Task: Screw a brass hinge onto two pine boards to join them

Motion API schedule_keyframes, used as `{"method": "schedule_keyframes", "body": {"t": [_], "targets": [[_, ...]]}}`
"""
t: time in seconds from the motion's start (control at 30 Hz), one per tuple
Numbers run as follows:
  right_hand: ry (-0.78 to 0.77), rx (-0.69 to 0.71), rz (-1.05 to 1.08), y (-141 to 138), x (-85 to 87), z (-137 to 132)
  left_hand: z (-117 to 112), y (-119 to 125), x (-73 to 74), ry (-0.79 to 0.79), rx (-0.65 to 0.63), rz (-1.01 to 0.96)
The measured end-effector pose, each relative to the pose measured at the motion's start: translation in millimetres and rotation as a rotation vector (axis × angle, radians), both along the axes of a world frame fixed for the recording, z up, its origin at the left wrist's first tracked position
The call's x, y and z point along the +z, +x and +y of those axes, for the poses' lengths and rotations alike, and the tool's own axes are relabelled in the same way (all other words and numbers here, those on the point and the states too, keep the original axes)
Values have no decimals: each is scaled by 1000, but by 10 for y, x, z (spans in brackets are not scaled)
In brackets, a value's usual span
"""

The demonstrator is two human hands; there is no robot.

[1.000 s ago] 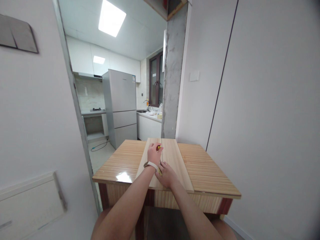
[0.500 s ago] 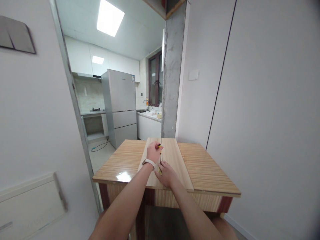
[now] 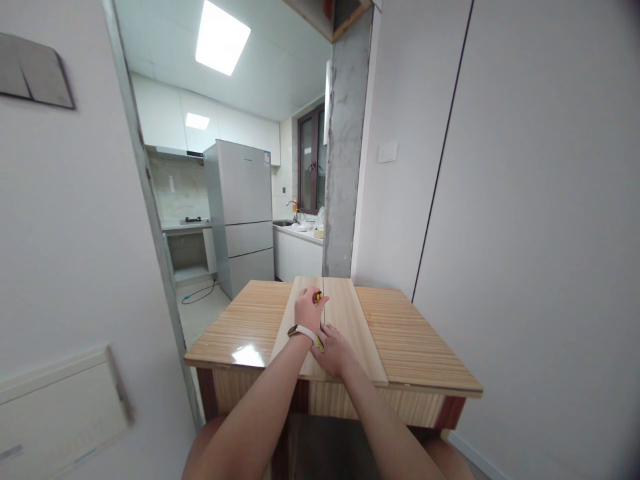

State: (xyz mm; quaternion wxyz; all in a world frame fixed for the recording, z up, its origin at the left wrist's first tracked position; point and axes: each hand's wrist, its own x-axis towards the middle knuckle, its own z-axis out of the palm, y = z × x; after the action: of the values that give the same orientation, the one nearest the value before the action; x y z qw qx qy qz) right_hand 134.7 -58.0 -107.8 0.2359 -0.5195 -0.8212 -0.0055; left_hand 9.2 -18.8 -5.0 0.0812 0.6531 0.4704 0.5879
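Observation:
My left hand (image 3: 310, 310) is closed around the black-and-yellow handle of a slim tool that looks like a screwdriver (image 3: 319, 296), with the thumb lifted off to the right. The wrist hides most of the tool's shaft. Just nearer to me, my right hand (image 3: 333, 348) rests low on the pale wooden board (image 3: 353, 320), its fingers closed about a small yellow object (image 3: 319, 345). What kind of thing that is cannot be made out. Along the board's length runs a thin dark line, ending by my hands.
The board lies across a striped wooden table (image 3: 410, 333). Behind the table stand a grey fridge (image 3: 247, 193) and a sink counter (image 3: 299, 250). A white wall (image 3: 525, 233) rises close on the right, and a cable (image 3: 200, 295) lies on the floor at the left.
My left hand has turned at the wrist, and its thumb now stands farther out from the tool handle. My right hand stays in place on the board.

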Motion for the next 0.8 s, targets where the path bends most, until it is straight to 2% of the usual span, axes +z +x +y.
{"method": "schedule_keyframes", "body": {"t": [0.23,0.8], "targets": [[-3,3,-5,-22,29,-19,-19,61,3,-36,60,-39],[-6,-8,-6,-16,-10,10,-4,33,34,0,90,34]]}}
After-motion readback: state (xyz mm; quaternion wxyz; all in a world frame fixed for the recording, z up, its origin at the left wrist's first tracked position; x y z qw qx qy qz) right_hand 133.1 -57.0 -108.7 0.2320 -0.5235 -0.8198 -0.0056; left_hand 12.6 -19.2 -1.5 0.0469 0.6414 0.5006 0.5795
